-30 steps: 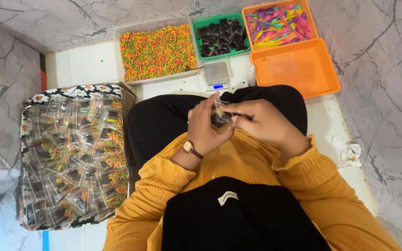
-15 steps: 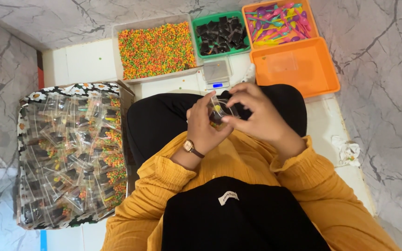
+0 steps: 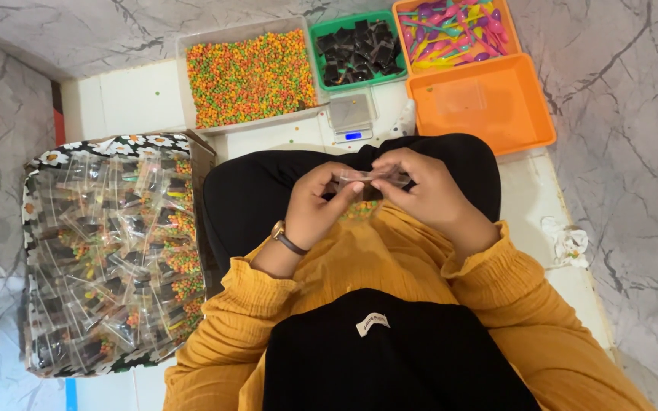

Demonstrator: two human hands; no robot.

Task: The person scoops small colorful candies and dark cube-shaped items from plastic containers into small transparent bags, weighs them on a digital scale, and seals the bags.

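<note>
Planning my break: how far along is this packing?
Done: a box heaped with filled packets. In hand: left hand and right hand hold one clear packet by its top edge. Left: candy tray, dark pieces and spoons remain plentiful.

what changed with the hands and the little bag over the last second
Both hands dropped lower toward the lap. The left hand and right hand now stretch the small clear bag flat between their fingers; earlier they were cupped together around it, higher up. The tray of coloured beads, the scale and the box of filled packets stayed put.
</note>
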